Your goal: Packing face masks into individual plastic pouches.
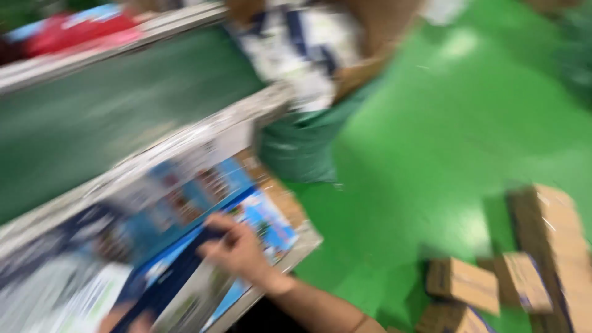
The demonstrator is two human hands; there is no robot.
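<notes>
Frame is heavily motion-blurred, so I'm reading coarse shapes only. Right hand point(237, 250) sits low centre, forearm coming in from the bottom edge, fingers curled down onto a flat blue printed box point(262, 219); I can't tell whether it's gripping or just pressing. Left hand point(126, 320) is barely visible at the bottom left edge, a smear of skin against the stack; grip can't be told.

The blue box lies on a pile of similar printed flat packs point(179, 197) filling the lower left, all resting on a pale worktop point(302, 243) whose corner shows just right of the hand.

Upper left: a dark green conveyor belt point(105, 117) with a pale side rail point(185, 139) running diagonally, right behind the packs. A green bag point(299, 151) hangs at the rail's end, centre frame. Above it, an open cardboard carton point(364, 37) with blue-white contents.

Right side: green floor point(444, 123), with small brown cardboard boxes point(462, 283) scattered lower right, well apart from the hands.
</notes>
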